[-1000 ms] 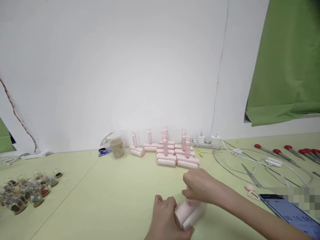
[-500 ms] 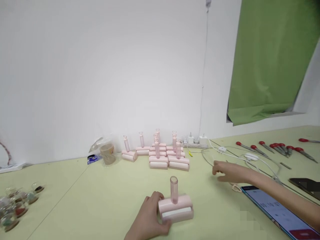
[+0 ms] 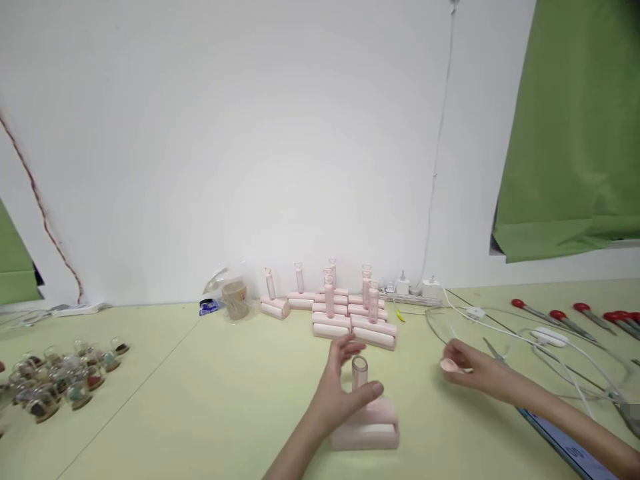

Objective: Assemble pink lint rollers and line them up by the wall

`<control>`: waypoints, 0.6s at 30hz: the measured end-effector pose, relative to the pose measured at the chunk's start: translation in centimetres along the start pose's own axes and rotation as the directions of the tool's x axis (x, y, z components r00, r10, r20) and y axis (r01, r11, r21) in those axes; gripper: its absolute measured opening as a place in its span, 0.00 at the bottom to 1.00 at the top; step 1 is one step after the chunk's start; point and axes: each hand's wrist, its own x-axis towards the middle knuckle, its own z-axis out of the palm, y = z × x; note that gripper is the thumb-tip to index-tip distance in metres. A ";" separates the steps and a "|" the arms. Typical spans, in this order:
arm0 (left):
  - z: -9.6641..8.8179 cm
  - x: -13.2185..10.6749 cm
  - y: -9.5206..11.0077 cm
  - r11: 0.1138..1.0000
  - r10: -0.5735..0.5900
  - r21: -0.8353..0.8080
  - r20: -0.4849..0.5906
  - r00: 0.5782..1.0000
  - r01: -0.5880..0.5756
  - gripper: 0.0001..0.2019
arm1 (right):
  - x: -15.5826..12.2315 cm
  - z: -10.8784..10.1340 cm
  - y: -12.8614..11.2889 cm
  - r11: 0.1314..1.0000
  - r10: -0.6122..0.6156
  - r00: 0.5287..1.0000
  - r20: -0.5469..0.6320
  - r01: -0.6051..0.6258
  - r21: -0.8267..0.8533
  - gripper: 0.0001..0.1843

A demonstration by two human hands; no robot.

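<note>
A pink lint roller (image 3: 369, 427) stands on the table close to me, with its clear pink tube handle (image 3: 359, 371) upright and open at the top. My left hand (image 3: 340, 390) is spread around that handle, thumb in front and fingers behind, apart from each other; whether it touches the handle I cannot tell. To the right, my right hand (image 3: 473, 367) pinches a small pale pink piece (image 3: 450, 365) just above the table. Its full shape is hidden by the fingers. Several like lint rollers (image 3: 331, 325) stand grouped by the wall, their handles topped with heart-shaped loops.
A phone (image 3: 565, 443) lies under my right forearm. White cables (image 3: 550, 337) and a power strip (image 3: 410, 298) run along the right back. Several red-ended tools (image 3: 560, 315) lie far right. Small glass domes (image 3: 77, 393) cluster left; a bagged tape roll (image 3: 235, 300) stands by the wall.
My left hand has let go of the roller's base and risen to its handle. My right hand has picked up the small pink piece from beside the phone. The view has turned left.
</note>
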 end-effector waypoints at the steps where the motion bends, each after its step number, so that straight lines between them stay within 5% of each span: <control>1: 0.7 0.5 -0.2 0.997 -0.014 -0.076 0.009 1.000 0.015 0.26 | -0.1 -0.4 -1.6 0.994 -0.055 0.997 0.054 0.050 0.095 0.11; 4: 2.3 1.2 -1.3 0.968 -0.136 -0.212 0.015 0.991 0.136 0.09 | -0.7 -2.1 -7.0 0.873 -0.277 0.939 0.205 0.157 0.462 0.21; 8: 2.8 1.5 -2.1 0.954 -0.201 -0.230 -0.005 0.980 0.195 0.05 | -1.4 -4.3 -12.4 0.804 -0.476 0.859 0.189 0.338 0.489 0.18; 14: 2.8 1.7 -2.0 0.941 -0.233 -0.254 -0.011 0.972 0.222 0.03 | 0.3 -6.6 -15.1 0.783 -0.607 0.743 0.283 0.498 0.373 0.07; 18: 2.8 1.7 -2.2 0.937 -0.252 -0.250 -0.001 0.968 0.243 0.04 | 1.4 -7.8 -16.1 0.702 -0.711 0.594 0.376 0.579 0.414 0.06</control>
